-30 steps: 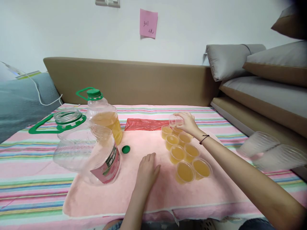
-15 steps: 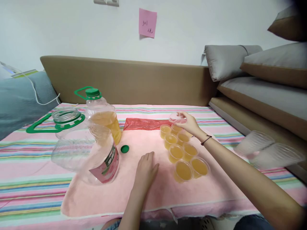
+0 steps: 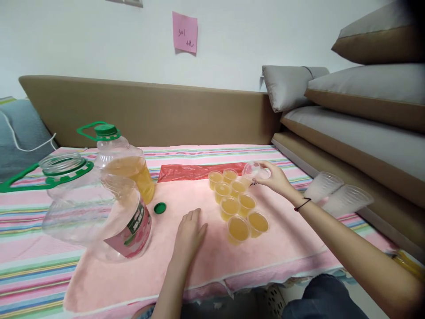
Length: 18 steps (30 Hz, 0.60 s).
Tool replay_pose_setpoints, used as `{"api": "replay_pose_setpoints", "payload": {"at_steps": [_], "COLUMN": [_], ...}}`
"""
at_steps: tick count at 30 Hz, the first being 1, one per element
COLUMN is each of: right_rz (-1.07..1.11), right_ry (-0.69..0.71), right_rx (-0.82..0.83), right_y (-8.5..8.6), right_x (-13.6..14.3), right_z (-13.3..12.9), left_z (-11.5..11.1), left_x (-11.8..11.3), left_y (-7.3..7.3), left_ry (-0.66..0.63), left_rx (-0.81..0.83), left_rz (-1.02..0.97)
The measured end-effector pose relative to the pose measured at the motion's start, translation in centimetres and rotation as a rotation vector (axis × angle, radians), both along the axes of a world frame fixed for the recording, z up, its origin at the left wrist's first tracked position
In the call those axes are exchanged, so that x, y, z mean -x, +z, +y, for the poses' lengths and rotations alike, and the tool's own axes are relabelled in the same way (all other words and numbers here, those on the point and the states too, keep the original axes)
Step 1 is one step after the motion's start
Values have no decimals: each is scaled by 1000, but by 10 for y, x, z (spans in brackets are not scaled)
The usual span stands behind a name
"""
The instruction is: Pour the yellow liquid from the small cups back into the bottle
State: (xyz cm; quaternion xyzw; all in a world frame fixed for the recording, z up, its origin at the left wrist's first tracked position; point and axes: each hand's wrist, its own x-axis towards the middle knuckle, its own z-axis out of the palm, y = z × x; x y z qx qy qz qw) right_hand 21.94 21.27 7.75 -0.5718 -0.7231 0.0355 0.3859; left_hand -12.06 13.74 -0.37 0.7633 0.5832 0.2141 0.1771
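My right hand (image 3: 276,178) pinches a clear plastic cup (image 3: 251,170) with no juice visible in it, held tilted beside the far end of two rows of cups. Several clear cups of yellow juice (image 3: 238,227) stand in these rows on the pink cloth (image 3: 133,279). Left of them my left hand (image 3: 190,234) rests flat on the cloth, fingers stretched out and holding nothing. A loose green cap (image 3: 160,208) lies beyond it. An uncapped, empty-looking jug (image 3: 129,230) stands at left, and behind it a capped jug of yellow juice (image 3: 145,177).
A red plastic bag (image 3: 186,172) lies flat behind the cups. Two stacks of clear cups (image 3: 348,199) lie on their sides at right, near piled cushions (image 3: 358,133). A brown padded board (image 3: 149,113) closes off the back.
My right hand has carried the cup rightward, from above the far filled cups to beside them. The view has swung right. My left hand stays on the cloth.
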Motion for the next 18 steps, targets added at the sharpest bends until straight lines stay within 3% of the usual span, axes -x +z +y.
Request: {"api": "replay_pose_setpoints", "payload": {"at_steps": [5,11,18], "right_rz": [-143,-487,-738], "right_ry": [1,81,171], "right_rx": [-24,-133,-248], "right_y": [-4,0,5], "right_x": [4,13,21], "right_z": [-6,-8,-6], "left_z": [0,0,0], "left_x": [1,0,1], "left_y": [0,3,0], "left_ry": [-8,-2,-12], "left_rx": [-35,-3,-32], "left_rz": [-16,0,-27]}}
